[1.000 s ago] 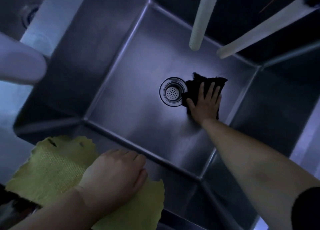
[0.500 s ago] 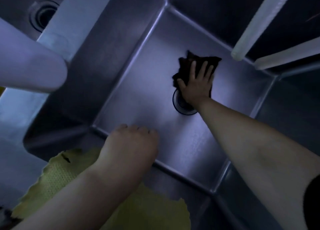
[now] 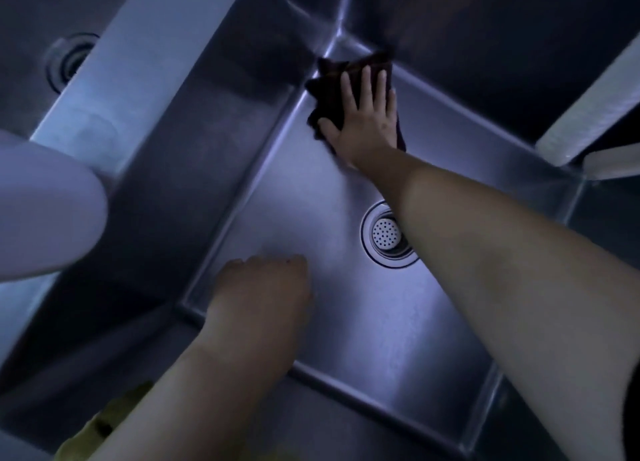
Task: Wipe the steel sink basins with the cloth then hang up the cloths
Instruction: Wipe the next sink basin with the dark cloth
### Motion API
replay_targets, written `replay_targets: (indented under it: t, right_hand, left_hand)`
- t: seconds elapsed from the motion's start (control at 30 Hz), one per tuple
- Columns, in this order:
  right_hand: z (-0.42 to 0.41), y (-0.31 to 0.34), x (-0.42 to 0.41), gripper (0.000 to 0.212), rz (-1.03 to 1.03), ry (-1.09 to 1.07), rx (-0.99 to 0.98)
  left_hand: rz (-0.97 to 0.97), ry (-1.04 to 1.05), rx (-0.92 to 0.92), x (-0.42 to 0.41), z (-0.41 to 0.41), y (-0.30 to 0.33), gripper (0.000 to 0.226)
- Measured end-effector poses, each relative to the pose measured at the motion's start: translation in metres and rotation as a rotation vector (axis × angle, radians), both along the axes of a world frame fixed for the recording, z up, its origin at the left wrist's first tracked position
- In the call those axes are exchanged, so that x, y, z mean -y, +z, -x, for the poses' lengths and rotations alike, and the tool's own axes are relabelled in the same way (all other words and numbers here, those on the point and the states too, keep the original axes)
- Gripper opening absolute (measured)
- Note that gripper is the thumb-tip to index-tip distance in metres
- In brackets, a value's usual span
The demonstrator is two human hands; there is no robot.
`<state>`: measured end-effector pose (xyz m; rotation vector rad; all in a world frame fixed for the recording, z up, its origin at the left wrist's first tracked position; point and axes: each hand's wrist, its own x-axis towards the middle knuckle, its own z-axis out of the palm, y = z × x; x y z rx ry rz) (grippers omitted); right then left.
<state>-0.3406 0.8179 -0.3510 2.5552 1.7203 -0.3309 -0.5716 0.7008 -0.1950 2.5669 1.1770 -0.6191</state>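
Nearest the camera, a yellow cloth (image 3: 100, 426) lies on the near rim, largely under the left forearm. The left hand (image 3: 266, 287) hovers above the basin floor (image 3: 311, 225) with knuckles up; whether its fingers hold anything cannot be told. Right of it sits the drain strainer (image 3: 384, 233), partly behind the right forearm. Farthest, the right hand (image 3: 363, 117) presses flat, fingers straight and spread, on the dark cloth (image 3: 329, 89) in the far corner. Recommended: keep the palm loaded, run the cloth along both seams, then sweep back toward the drain.
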Motion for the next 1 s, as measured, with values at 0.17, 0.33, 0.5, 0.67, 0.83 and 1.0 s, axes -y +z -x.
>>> replay_targets:
  t: [0.17, 0.33, 0.5, 0.67, 0.83, 1.0]
  right_hand:
    - [-0.006, -0.002, -0.019, 0.074, 0.015, -0.019, 0.029]
    - [0.013, 0.006, 0.038, 0.071, 0.031, 0.241, 0.011]
    - [0.036, 0.013, 0.146, 0.066, -0.119, 0.256, -0.189]
    - [0.041, 0.015, 0.223, 0.062, -0.162, 0.221, -0.219]
    - [0.037, 0.027, 0.231, 0.037, -0.097, -0.045, 0.085]
    - [0.049, 0.022, 0.186, 0.06, 0.124, -0.202, -0.08]
  left_hand:
    - [-0.005, -0.007, -0.026, -0.007, -0.004, 0.0, 0.024]
    - [0.002, 0.01, -0.044, -0.005, -0.003, -0.013, 0.018]
    - [0.105, 0.039, -0.074, -0.005, -0.005, -0.017, 0.017]
    - [0.155, 0.064, -0.063, -0.003, -0.009, -0.013, 0.022]
    - [0.087, -0.068, -0.053, 0.007, -0.018, 0.003, 0.023]
    - [0.105, -0.166, -0.052, 0.015, -0.038, 0.016, 0.028]
